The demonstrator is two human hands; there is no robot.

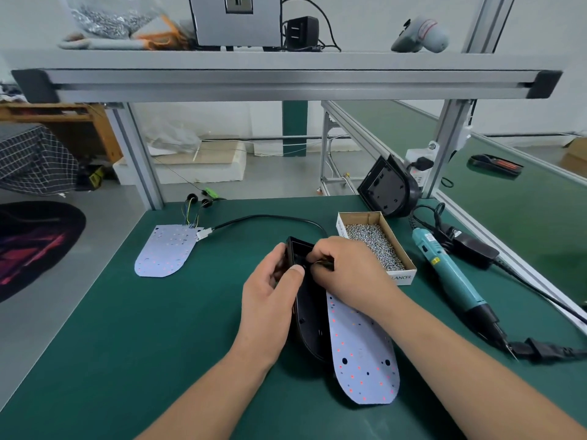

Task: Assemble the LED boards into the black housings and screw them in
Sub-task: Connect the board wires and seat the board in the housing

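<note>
A: What do we see at the centre of the frame?

B: We see a black housing [309,319] tilted up on its side on the green table [127,344]. The left hand [273,290] grips its left wall, fingers curled round the outside and thumb pressed on the rim.

A: And the right hand [346,271]?

B: Its fingers are curled at the housing's upper end, pinching a small dark part [327,265]; we cannot tell what that part is.

A: Where are the LED boards?

B: One LED board [365,354], with red dots lit, lies flat just right of the housing and touches it, partly under the right wrist. A second LED board [165,249] lies at centre left, with wires at its top edge and a black cable [270,219] plugged in beside them.

A: What else do we note?

B: Right of the hands stands a cardboard box of screws [374,246], then a teal electric screwdriver [451,274]. Another housing [389,188] leans by the frame post at upper right.
</note>
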